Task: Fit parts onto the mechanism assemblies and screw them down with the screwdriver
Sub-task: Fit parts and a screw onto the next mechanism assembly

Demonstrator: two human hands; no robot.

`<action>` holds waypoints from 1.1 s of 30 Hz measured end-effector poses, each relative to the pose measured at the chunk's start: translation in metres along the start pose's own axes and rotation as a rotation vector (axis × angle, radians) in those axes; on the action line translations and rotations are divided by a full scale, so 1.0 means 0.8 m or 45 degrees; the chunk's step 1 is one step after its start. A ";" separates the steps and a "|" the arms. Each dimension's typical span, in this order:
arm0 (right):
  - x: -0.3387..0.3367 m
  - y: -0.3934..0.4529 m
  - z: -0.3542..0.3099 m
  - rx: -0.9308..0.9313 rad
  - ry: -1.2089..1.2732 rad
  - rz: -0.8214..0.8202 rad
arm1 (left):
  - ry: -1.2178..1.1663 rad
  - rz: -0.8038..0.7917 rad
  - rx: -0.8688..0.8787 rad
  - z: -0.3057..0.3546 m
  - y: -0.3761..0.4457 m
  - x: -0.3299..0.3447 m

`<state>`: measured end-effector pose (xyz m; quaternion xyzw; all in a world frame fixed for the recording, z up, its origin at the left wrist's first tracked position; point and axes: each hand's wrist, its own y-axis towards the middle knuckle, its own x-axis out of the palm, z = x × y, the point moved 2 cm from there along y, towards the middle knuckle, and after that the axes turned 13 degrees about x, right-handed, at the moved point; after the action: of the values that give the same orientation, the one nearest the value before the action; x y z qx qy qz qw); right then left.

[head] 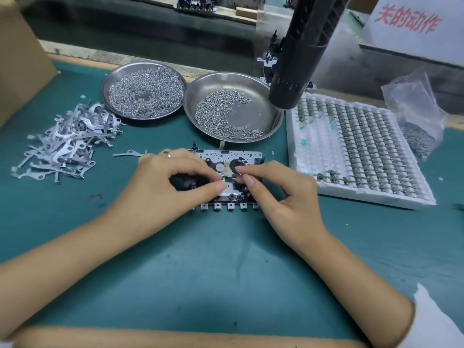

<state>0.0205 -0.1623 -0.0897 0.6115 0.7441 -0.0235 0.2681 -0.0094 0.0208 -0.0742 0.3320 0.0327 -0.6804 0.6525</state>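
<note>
A metal mechanism assembly (226,156) with black wheels lies flat on the green mat at the centre. My left hand (173,182) rests over its left half, thumb and fingertips curled together at its middle. My right hand (278,189) comes in from the right, its thumb and forefinger pinching a small part over the same spot; the part itself is too small to make out. A black electric screwdriver (298,54) hangs above the right dish, held by neither hand.
Two steel dishes of screws, the left dish (110,79) and the right dish (273,121), stand behind the assembly. A heap of flat metal levers (67,139) lies at left. A white foam tray (301,151) of small components sits at right, beside a plastic bag (416,114). A cardboard box (20,54) stands far left.
</note>
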 end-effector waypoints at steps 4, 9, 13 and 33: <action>0.001 0.000 0.000 -0.047 -0.005 0.023 | 0.263 0.229 0.142 -0.009 0.017 -0.021; 0.003 0.001 0.000 -0.089 -0.025 0.035 | 0.831 0.205 -0.031 -0.061 0.082 -0.076; 0.002 0.001 0.001 -0.120 -0.038 0.056 | 0.973 -0.044 -0.292 -0.090 0.115 -0.081; -0.001 0.059 -0.023 0.030 -0.039 0.179 | -0.213 0.560 -0.038 -0.025 0.054 -0.032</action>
<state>0.0571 -0.1445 -0.0600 0.6649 0.6949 -0.0226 0.2731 0.0360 0.0463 -0.0605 0.2636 -0.0846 -0.5463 0.7905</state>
